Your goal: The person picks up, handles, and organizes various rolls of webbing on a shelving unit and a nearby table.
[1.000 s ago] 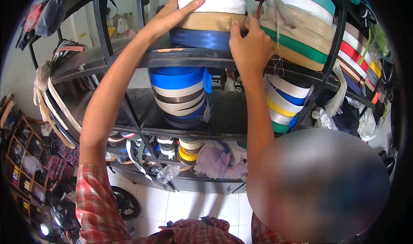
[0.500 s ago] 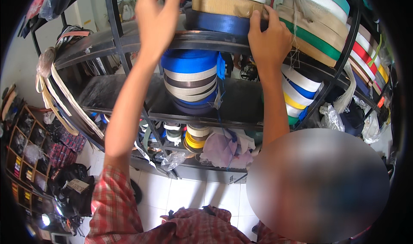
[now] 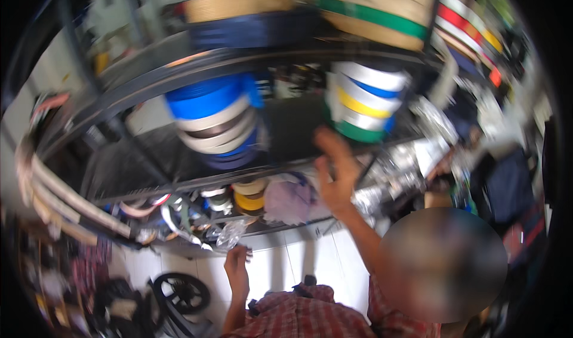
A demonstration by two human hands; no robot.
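Note:
My right hand (image 3: 339, 171) is raised in front of the shelf, thumb and fingers apart, holding nothing. It is nearest to a stack of webbing rolls (image 3: 369, 102) in white, blue, yellow and green on the middle shelf. My left hand (image 3: 237, 267) is low, near my body, over the floor. Its fingers are loosely bent, and nothing shows in them. Left of the right hand stands another stack of rolls (image 3: 212, 114) in blue, cream and brown. On the upper shelf are white, tan and navy rolls (image 3: 242, 10) and beige and green rolls (image 3: 376, 13). Motion blurs the picture.
The black metal shelf rack (image 3: 143, 87) spans the view. Its lower level bears yellow rolls (image 3: 249, 202), a pale purple bundle (image 3: 289, 199) and clear plastic (image 3: 231, 233). A black wheel (image 3: 182, 293) is on the left over the tiled floor (image 3: 292, 260). Cream straps (image 3: 77, 195) hang at the left.
Both hands have come down from the upper shelf rolls: the left to near my body, the right to the middle shelf's height. The view has shifted, and the rolls appear further left.

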